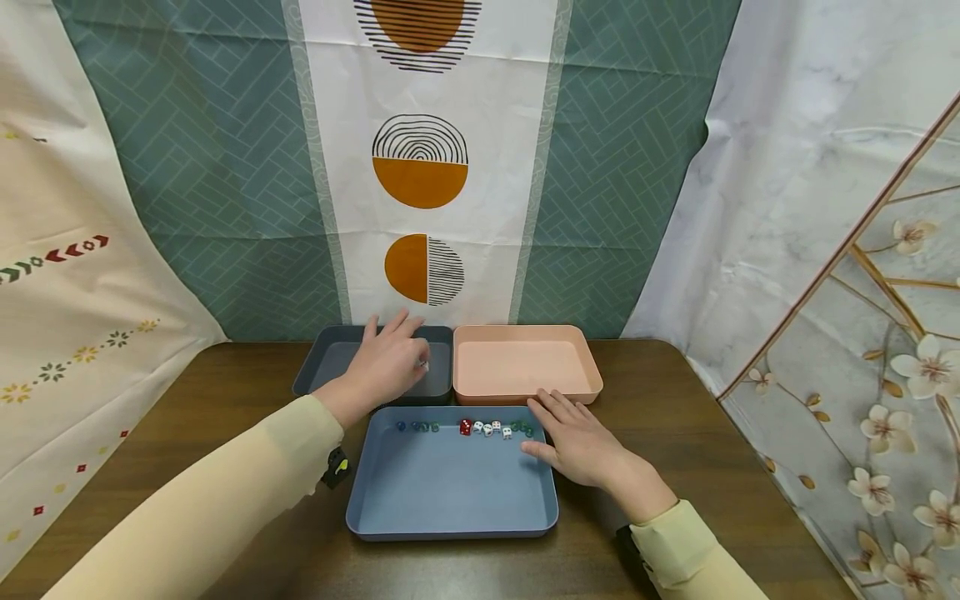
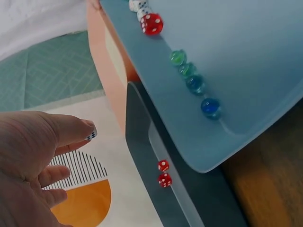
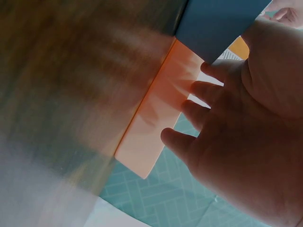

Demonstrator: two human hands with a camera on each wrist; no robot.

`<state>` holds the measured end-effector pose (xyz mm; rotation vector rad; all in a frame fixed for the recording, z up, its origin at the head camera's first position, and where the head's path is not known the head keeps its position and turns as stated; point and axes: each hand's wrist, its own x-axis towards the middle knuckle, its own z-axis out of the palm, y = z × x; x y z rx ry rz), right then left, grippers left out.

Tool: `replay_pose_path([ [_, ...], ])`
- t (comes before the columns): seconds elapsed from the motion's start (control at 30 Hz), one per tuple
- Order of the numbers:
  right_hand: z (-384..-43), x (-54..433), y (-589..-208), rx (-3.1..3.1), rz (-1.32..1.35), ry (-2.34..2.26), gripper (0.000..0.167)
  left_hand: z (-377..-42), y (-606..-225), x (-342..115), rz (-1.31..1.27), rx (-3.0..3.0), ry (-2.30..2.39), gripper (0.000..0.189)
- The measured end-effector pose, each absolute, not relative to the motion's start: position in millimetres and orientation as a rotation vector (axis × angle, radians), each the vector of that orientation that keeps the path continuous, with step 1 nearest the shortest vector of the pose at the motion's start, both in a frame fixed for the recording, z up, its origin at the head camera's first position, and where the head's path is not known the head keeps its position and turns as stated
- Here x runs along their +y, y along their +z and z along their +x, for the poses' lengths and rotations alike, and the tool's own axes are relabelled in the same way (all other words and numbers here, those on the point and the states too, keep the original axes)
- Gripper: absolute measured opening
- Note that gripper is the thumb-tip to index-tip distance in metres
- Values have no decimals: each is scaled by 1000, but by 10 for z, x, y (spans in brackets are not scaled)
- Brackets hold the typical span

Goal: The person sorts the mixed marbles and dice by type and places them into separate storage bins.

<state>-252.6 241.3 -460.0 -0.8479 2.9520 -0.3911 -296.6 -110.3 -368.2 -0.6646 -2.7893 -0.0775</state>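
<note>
My left hand [image 1: 382, 360] is over the dark grey tray [image 1: 318, 367], pinching a small white die [image 2: 92, 134] between thumb and index finger while the other fingers are spread. Two red dice [image 2: 164, 179] lie in the dark grey tray in the left wrist view. My right hand [image 1: 581, 442] has its fingers extended at the right rim of the blue tray [image 1: 450, 500]. Along that tray's far side is a row: blue and green marbles [image 2: 187, 70], a larger red die [image 1: 466, 427], several white dice [image 1: 487, 430], then green marbles [image 1: 525, 428] near my right hand.
A peach tray [image 1: 525, 362] stands right of the dark grey one, both behind the blue tray. All three are on a brown wooden table [image 1: 225, 467]. Patterned cloths [image 1: 630, 167] hang behind and at both sides.
</note>
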Motion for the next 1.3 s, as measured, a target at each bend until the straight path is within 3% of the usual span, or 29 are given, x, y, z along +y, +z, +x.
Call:
replay_pose_path([
  [0.47, -2428, 2361, -4417, 2923, -851, -442, 86, -3226, -3583, -1192, -548, -2851, -109, 10],
  [1.03, -2470, 2400, -4523, 2943, -870, -428, 92, -3445, -3590, -1268, -450, -2905, -154, 5],
  [1.3, -2514, 2409, -4583, 2946, -836, -385, 86, -3472, -3601, -1281, -431, -2904, -163, 4],
])
